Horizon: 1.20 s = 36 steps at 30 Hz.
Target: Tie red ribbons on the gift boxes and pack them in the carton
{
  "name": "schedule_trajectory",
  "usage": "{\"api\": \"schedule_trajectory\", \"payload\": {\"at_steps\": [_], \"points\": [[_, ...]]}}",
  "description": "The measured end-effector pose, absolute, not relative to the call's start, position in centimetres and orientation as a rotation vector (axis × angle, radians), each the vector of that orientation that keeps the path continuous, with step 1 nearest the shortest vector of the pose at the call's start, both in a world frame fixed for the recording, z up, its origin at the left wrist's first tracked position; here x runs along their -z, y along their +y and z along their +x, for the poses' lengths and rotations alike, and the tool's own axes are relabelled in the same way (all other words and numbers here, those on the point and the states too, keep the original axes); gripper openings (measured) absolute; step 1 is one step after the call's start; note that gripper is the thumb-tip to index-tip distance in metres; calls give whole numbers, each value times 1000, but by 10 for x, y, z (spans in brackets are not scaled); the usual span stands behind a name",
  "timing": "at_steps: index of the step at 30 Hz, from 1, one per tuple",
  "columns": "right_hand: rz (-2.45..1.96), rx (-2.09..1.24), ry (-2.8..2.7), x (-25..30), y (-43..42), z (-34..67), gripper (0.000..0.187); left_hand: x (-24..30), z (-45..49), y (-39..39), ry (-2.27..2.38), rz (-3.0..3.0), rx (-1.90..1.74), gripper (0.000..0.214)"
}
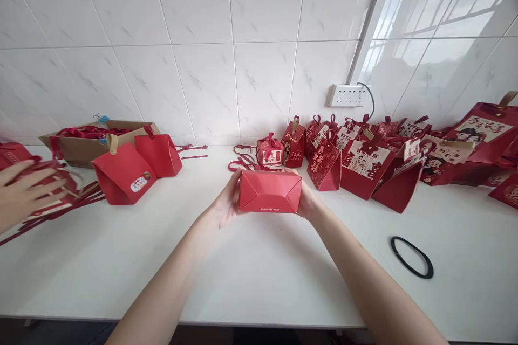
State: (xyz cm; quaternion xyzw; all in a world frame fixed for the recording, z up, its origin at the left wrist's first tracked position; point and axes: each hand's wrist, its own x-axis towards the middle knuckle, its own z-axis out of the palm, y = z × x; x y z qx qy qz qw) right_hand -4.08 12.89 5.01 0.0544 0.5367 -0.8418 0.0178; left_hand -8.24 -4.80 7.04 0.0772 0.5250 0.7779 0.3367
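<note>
A red paper gift box (270,192) is held between both hands above the white table, its folded bottom with small print turned towards me. My left hand (229,200) grips its left side, and my right hand (308,197) grips its right side. Most fingers are hidden behind the box. Just beyond it stands a small red box with a ribbon bow (270,151), beside loose dark red ribbons (242,165). A narrow red box with a loop handle (295,143) stands to the right of that one.
Many red gift boxes (366,164) crowd the right back. Two plain red boxes (125,175) and a cardboard box of ribbons (81,152) stand left. Another person's hand (20,191) reaches over red boxes at far left. A black ring-shaped band (411,257) lies front right.
</note>
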Motion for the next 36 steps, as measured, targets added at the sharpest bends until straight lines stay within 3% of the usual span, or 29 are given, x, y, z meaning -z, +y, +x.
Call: {"api": "schedule_trajectory", "payload": {"at_steps": [7, 13, 17, 21, 24, 26, 29, 32, 36], "points": [[30, 2606, 2029, -50, 127, -38, 32, -75, -80, -47, 1400, 51, -2095, 13], [41, 2830, 2218, -53, 120, -33, 29, -70, -82, -49, 1483, 390, -2174, 50], [-260, 2616, 2733, -61, 121, -23, 26, -65, -82, -48, 1624, 666, -2153, 50], [-268, 2509, 2961, -57, 122, -24, 38, -52, -82, -40, 1835, 846, -2278, 48], [-373, 2525, 2881, -49, 111, -26, 63, -35, -80, -33, 2330, 961, -2357, 52], [-522, 2510, 2662, -46, 101, -26, 68, -25, -78, -32, 2671, 1204, -2239, 55], [-460, 2632, 2462, -48, 93, -23, 53, -17, -76, -34, 2910, 1746, -1933, 55], [-315, 2837, 2425, -57, 98, -24, 37, -16, -80, -38, 2868, 2117, -1709, 57], [-199, 2886, 2457, -66, 107, -25, 33, -14, -91, -42, 2709, 2140, -1857, 57]]}}
